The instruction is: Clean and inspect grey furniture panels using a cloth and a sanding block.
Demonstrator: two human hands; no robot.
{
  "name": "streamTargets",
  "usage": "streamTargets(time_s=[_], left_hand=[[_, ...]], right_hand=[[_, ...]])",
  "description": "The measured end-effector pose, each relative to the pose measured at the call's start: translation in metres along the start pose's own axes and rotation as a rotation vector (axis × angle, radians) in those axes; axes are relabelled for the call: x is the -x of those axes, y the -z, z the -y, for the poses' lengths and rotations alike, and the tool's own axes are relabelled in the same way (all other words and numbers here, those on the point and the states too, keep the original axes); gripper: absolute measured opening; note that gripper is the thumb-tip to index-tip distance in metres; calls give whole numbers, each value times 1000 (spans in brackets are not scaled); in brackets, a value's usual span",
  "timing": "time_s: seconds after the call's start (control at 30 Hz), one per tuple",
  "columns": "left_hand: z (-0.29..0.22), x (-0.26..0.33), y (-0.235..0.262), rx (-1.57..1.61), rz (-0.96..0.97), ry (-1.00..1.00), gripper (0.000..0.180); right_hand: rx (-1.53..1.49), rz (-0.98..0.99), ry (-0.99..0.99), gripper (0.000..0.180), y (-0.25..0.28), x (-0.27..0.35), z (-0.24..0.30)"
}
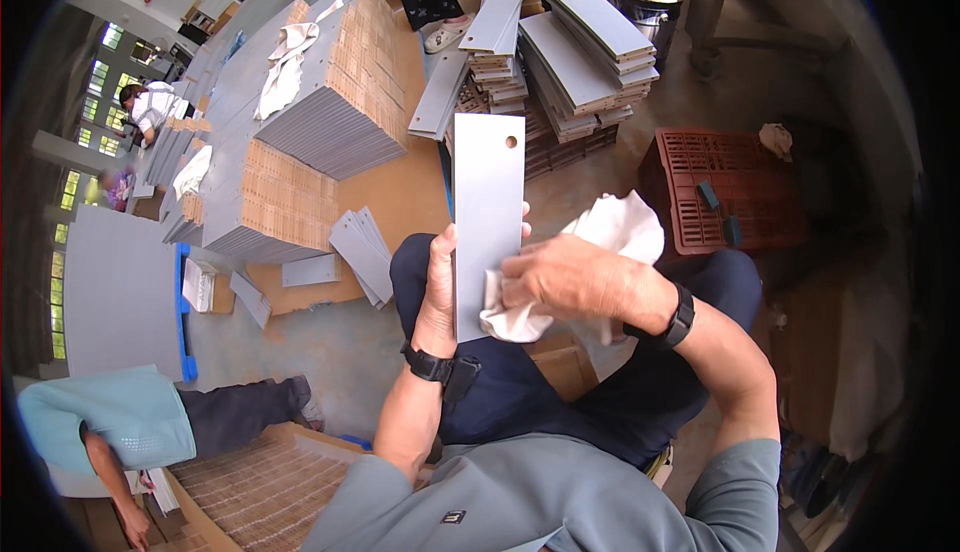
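While the left hand (438, 292) clamps the grey panel (488, 222) by its left edge, low down, the panel stands upright over the lap, long axis running straight up, hole at the top. The right hand (570, 280) is closed on a white cloth (620, 232), pressed against the panel's lower right edge. Cloth hides the right fingertips; the panel's far face is unseen.

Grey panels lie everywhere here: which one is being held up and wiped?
The upright grey panel with a round hole near its top: left hand grips it, right hand presses a white cloth against it.
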State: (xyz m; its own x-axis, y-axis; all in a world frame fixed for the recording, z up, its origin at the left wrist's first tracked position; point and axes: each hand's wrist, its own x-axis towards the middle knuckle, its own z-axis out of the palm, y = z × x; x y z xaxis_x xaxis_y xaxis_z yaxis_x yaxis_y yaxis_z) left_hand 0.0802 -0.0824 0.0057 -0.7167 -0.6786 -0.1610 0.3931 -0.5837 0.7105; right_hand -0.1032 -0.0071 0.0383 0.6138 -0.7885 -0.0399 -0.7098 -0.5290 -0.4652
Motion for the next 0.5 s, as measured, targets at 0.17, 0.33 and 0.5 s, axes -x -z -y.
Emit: streamTargets(time_s=[0.17, 0.33, 0.5], left_hand=[[-7, -1, 0, 101, 6, -32, 89], [-3, -2, 13, 173, 139, -17, 85], [-4, 6, 12, 206, 142, -8, 86]], right_hand=[[75, 405, -226, 31, -38, 22, -6], [-40, 275, -417, 32, -15, 47, -40], [-77, -41, -526, 29, 36, 66, -43]])
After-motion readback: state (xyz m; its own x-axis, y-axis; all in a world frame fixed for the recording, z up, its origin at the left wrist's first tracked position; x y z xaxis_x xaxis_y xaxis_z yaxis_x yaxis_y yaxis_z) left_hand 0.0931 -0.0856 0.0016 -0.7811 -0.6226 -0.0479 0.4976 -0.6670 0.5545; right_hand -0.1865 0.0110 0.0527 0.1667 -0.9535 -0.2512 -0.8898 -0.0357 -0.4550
